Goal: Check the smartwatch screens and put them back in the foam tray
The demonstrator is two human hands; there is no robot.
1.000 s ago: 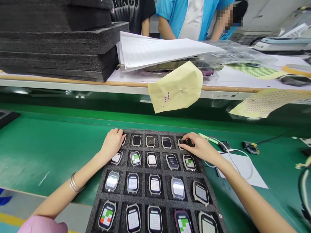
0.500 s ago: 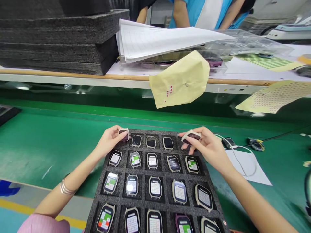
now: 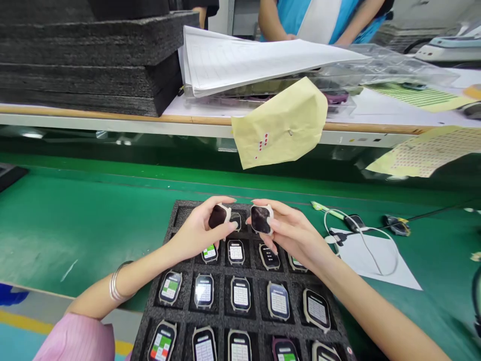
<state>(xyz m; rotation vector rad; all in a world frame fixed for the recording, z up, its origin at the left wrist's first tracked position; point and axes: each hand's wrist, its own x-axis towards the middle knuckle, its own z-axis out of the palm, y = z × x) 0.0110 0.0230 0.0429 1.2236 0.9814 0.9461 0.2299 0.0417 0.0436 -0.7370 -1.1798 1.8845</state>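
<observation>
1. Both hands have been coming together since a moment ago.
2. Left hand is pinching a dark watch above the tray.
3. Right hand is pinching another watch beside it.

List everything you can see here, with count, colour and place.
foam tray: one, black, on green belt.
tray watches: over a dozen, pale cases, in tray pockets.
foam stack: one, black, shelf, far left.
paper sheets: several, white, on shelf.
hanging paper: one, yellow, off shelf edge.
sticker sheet: one, yellow, shelf edge, right.
cable: one, white, belt right of tray.
co-worker: one, blue top, behind shelf.
bracelet: one, silver, left wrist.
left watch: one, dark screen, in left hand.
right watch: one, dark screen, in right hand.
left hand: one, above tray's far row.
right hand: one, beside left hand.
</observation>
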